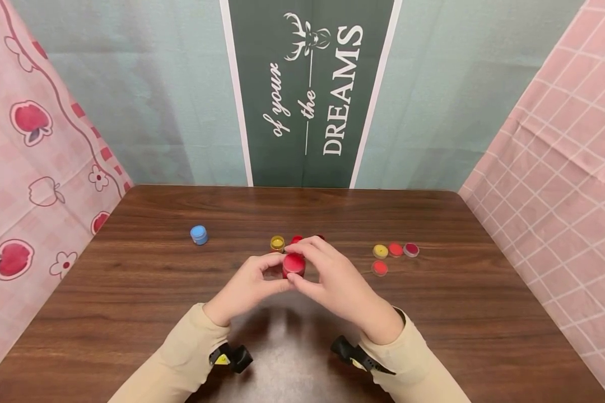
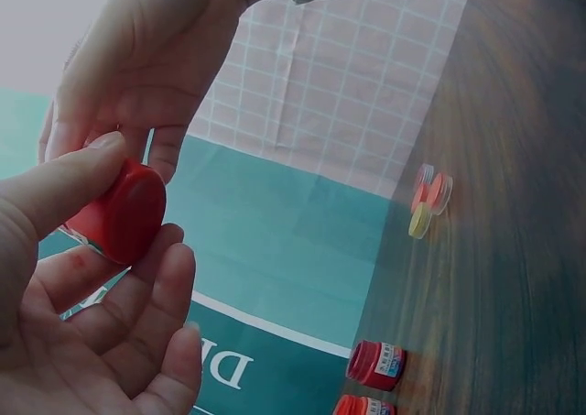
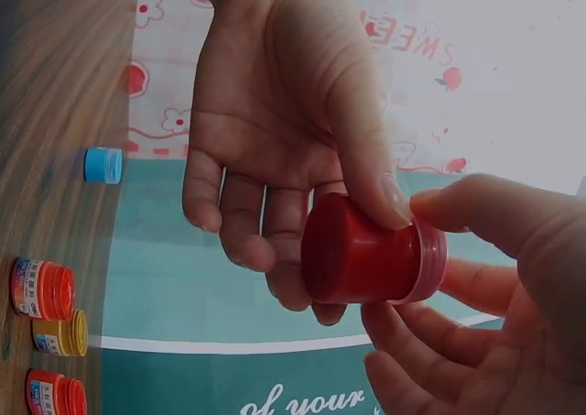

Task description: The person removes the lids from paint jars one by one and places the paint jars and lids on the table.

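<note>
A small red paint jar is held up above the table between both hands. My left hand grips the jar's red body with thumb and fingers, as the right wrist view shows. On the other side, my right hand pinches the clear-rimmed lid end with thumb and fingers. Behind the hands stand a yellow paint jar, a red paint jar and a dark red paint jar, partly hidden in the head view. An orange-red jar stands beside the yellow one.
Right of the hands lie a yellow lid, a red lid, a dark red lid and another red lid. A blue paint jar stands at the left on the brown wooden table. Patterned curtains surround the table's back and sides.
</note>
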Demonstrator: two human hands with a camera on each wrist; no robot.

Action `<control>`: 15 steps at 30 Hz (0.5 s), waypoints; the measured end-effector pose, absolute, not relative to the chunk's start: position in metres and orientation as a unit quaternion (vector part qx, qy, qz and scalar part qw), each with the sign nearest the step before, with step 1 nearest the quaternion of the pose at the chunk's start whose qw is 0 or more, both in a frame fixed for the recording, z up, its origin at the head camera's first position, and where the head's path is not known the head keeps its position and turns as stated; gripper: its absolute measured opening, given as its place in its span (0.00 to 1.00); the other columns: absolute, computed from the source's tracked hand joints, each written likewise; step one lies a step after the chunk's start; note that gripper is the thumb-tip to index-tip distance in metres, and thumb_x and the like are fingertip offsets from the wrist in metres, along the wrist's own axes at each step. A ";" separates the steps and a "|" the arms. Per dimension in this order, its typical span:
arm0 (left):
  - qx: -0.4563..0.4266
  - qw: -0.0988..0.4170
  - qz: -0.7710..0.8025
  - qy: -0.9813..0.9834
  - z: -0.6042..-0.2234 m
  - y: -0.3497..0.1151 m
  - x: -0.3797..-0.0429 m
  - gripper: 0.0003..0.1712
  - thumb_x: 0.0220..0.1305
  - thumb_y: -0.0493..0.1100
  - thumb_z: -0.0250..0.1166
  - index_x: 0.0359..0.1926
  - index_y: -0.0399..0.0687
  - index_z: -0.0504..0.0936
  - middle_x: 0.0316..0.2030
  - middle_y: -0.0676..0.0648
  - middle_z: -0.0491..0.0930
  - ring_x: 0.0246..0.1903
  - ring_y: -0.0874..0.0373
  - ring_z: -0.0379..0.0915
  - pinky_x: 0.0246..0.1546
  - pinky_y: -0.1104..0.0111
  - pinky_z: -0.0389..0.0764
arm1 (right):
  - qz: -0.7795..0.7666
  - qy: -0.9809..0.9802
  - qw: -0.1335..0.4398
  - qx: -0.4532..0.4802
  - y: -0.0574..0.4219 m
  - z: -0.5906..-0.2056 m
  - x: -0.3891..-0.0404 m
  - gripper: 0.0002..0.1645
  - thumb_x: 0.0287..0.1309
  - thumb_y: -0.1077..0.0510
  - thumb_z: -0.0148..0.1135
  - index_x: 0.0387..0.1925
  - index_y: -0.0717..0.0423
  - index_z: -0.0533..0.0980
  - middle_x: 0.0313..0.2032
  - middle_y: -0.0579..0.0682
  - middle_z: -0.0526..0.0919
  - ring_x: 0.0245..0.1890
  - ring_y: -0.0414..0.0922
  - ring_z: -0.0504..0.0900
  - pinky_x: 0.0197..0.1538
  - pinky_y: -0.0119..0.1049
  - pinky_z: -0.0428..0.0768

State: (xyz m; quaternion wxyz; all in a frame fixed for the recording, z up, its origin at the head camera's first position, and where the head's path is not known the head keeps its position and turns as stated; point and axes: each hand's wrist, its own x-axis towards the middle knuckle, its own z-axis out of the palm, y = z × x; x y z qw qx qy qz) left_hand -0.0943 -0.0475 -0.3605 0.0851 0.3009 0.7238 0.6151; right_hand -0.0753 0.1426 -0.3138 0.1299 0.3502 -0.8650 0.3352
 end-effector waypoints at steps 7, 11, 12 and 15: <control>0.301 0.090 0.603 0.733 -0.360 -0.047 -0.093 0.14 0.55 0.39 0.69 0.44 0.43 0.81 0.41 0.49 0.79 0.40 0.55 0.76 0.45 0.63 0.77 | 0.334 -0.851 0.103 0.393 0.144 -0.313 -0.075 0.23 0.50 0.65 0.59 0.52 0.57 0.73 0.48 0.46 0.74 0.46 0.39 0.72 0.51 0.33 0.73; 0.300 0.088 0.599 0.737 -0.360 -0.048 -0.093 0.15 0.54 0.39 0.70 0.44 0.43 0.81 0.41 0.49 0.80 0.40 0.55 0.76 0.45 0.62 0.77 | 0.334 -0.847 0.092 0.403 0.144 -0.313 -0.074 0.25 0.49 0.67 0.55 0.52 0.57 0.73 0.49 0.46 0.74 0.48 0.39 0.71 0.52 0.34 0.72; 0.299 0.089 0.599 0.737 -0.359 -0.048 -0.093 0.16 0.54 0.39 0.70 0.44 0.43 0.81 0.41 0.49 0.80 0.41 0.55 0.76 0.46 0.62 0.77 | 0.334 -0.846 0.092 0.405 0.145 -0.313 -0.074 0.25 0.49 0.68 0.55 0.52 0.57 0.73 0.49 0.47 0.74 0.48 0.40 0.71 0.52 0.35 0.72; 0.296 0.091 0.601 0.737 -0.358 -0.048 -0.094 0.18 0.53 0.39 0.70 0.47 0.42 0.80 0.42 0.49 0.80 0.41 0.56 0.77 0.46 0.62 0.77 | 0.335 -0.846 0.088 0.406 0.145 -0.312 -0.074 0.25 0.51 0.69 0.54 0.53 0.57 0.73 0.50 0.48 0.76 0.50 0.40 0.72 0.52 0.37 0.72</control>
